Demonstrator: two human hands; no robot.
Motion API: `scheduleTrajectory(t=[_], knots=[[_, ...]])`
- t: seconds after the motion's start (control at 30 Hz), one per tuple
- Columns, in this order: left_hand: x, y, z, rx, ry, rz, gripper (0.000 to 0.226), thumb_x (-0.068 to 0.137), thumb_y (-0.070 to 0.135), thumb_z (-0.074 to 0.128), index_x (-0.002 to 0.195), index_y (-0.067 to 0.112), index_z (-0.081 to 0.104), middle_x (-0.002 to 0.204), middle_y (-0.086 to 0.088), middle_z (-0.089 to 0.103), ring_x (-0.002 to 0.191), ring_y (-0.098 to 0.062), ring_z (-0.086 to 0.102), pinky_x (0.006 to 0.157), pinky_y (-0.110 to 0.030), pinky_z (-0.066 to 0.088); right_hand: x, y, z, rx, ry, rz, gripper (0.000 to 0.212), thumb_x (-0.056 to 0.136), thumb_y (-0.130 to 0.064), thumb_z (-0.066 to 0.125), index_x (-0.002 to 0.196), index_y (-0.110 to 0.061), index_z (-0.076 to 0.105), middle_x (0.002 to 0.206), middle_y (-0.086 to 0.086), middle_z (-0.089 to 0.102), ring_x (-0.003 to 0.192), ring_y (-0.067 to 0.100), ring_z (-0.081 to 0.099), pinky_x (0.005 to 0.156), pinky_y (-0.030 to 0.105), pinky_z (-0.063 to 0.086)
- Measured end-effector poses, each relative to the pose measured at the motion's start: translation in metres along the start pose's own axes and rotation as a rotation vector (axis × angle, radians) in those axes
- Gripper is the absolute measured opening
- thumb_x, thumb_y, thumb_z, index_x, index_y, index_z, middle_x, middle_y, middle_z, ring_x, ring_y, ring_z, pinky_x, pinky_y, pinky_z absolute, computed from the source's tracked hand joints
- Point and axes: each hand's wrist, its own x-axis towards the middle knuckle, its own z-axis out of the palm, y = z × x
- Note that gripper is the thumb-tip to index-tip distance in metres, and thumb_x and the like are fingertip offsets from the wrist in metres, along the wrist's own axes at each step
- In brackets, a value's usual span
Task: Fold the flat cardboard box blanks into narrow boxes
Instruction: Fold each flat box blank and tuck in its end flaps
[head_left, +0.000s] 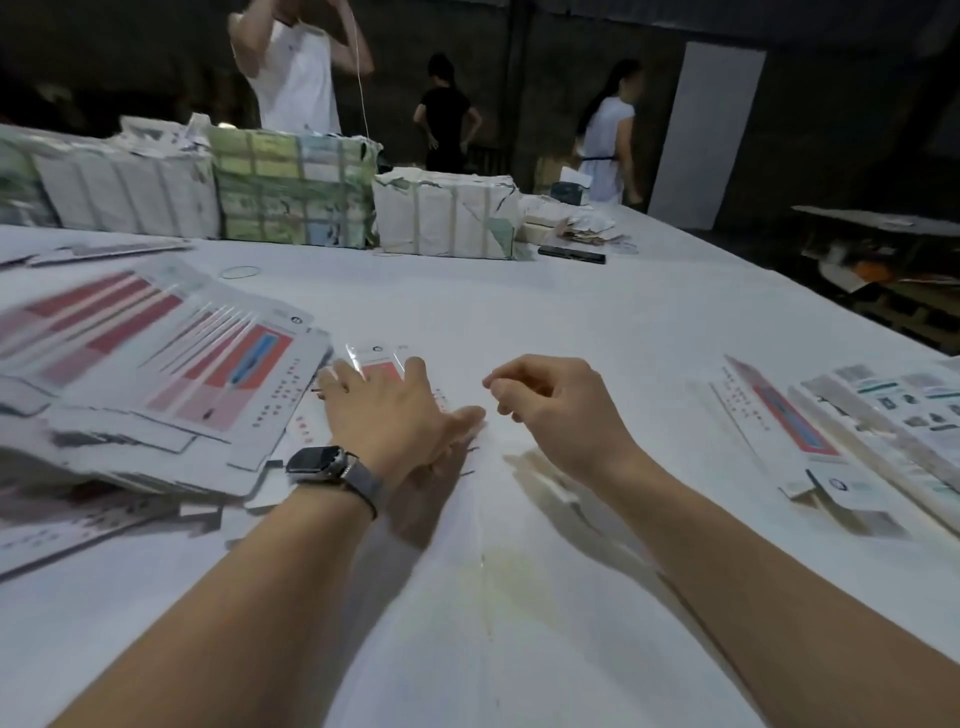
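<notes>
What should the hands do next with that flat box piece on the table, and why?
Probably bring the right hand over to take hold of the flat box piece and start folding it. The left hand lies on that piece with straight fingers, pressing it to the table, while the right hand hangs loosely curled beside it, holding nothing. The piece looks unfolded.

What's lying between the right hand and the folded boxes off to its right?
Nothing: in the head view, only bare white table separates the right hand from the folded boxes.
</notes>
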Motion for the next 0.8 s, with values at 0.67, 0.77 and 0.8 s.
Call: scheduleTrajectory(t=[0.67, 0.77, 0.8], knots=[[-0.02, 0.013, -0.017, -0.342, 0.179, 0.422, 0.072, 0.078, 0.001, 0.053, 0.139, 0.031, 0.027, 0.111, -0.006, 0.056, 0.084, -0.031, 0.054, 0.069, -0.041, 0.045, 0.007, 0.007, -0.012, 0.153, 0.14, 0.022, 0.02, 0.087, -0.021, 0.062, 0.075, -0.03, 0.074, 0.063, -0.008, 0.066, 0.062, 0.006, 0.059, 0.063, 0.025, 0.043], [-0.022, 0.017, -0.027, -0.759, 0.235, 0.373, 0.075, 0.078, -0.006, 0.046, 0.141, 0.032, 0.032, 0.125, -0.004, 0.062, 0.095, -0.03, 0.062, 0.068, -0.038, 0.052, 0.009, 0.007, -0.013, 0.18, 0.187, 0.025, 0.015, 0.084, -0.024, 0.061, 0.078, -0.03, 0.074, 0.066, -0.009, 0.067, 0.064, 0.009, 0.059, 0.064, 0.027, 0.045], [-0.023, 0.019, -0.03, -0.949, 0.203, 0.341, 0.074, 0.081, -0.007, 0.046, 0.14, 0.035, 0.032, 0.127, 0.0, 0.061, 0.099, -0.027, 0.063, 0.063, -0.029, 0.053, 0.01, 0.008, -0.014, 0.194, 0.213, 0.031, 0.013, 0.082, -0.027, 0.061, 0.082, -0.031, 0.073, 0.07, -0.01, 0.067, 0.067, 0.011, 0.059, 0.065, 0.029, 0.046]])
